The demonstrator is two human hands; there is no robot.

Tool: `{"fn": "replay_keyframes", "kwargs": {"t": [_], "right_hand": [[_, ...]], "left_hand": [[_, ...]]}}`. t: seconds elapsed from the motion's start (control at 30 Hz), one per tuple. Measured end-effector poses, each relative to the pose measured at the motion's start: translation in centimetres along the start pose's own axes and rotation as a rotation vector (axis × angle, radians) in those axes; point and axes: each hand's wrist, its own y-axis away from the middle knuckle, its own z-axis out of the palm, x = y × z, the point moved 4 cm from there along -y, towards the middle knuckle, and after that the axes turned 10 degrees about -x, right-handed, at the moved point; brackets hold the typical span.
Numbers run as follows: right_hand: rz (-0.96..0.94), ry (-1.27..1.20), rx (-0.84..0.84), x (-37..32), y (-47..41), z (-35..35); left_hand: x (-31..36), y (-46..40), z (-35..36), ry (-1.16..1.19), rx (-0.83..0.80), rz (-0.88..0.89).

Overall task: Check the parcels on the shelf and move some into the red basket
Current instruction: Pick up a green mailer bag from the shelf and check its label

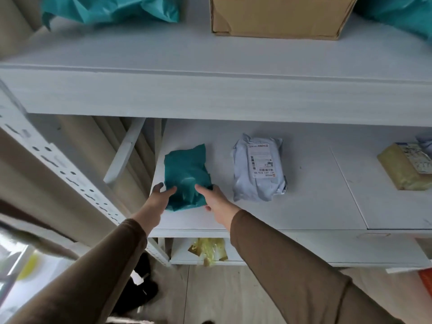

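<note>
A small teal plastic parcel [185, 169] lies near the left end of the white middle shelf [304, 206]. Both hands are on its near end. My left hand [159, 197] holds the parcel's left corner, thumb on top and fingers at the side. My right hand [217, 202] holds the right corner, with the forefinger lying on top and the thumb at the near edge. A grey-white parcel [258, 167] with a printed label lies just to the right of it, untouched. An orange-red edge [426, 279], possibly the basket, shows at the lower right border.
A yellow parcel [403, 167] lies at the right end of the same shelf. The upper shelf [210, 90] carries a cardboard box [280, 15] and teal bags [109, 8]. Another yellow parcel [209, 250] sits on the lower shelf. A perforated upright [70, 174] stands left.
</note>
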Motion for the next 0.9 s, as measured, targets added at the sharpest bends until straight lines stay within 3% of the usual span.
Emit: {"fn": "replay_keyframes", "kwargs": {"t": [0.27, 0.47, 0.6, 0.7, 0.8, 0.9], "right_hand": [[-0.173, -0.256, -0.012, -1.2, 6.8, -4.2], [-0.267, -0.311, -0.118, -0.6, 15.9, -8.8], [-0.374, -0.214, -0.147, -0.6, 20.8, -11.5], [-0.397, -0.151, -0.108, 0.3, 22.9, -13.9], [-0.377, -0.050, -0.012, 1.5, 24.1, -15.5], [-0.414, -0.055, 0.010, 1.5, 25.2, -15.4]], "left_hand": [[-0.2, 5.0, 1.5, 0.351, -0.086, 0.015], [0.6, 11.5, 8.2, 0.479, -0.479, -0.086], [1.1, 14.7, 11.5, 0.402, -0.562, -0.063], [1.6, 16.3, 13.1, 0.279, -0.479, 0.117], [2.9, 18.5, 14.2, -0.003, -0.320, 0.466], [3.4, 20.9, 15.4, -0.296, -0.287, 0.682]]}}
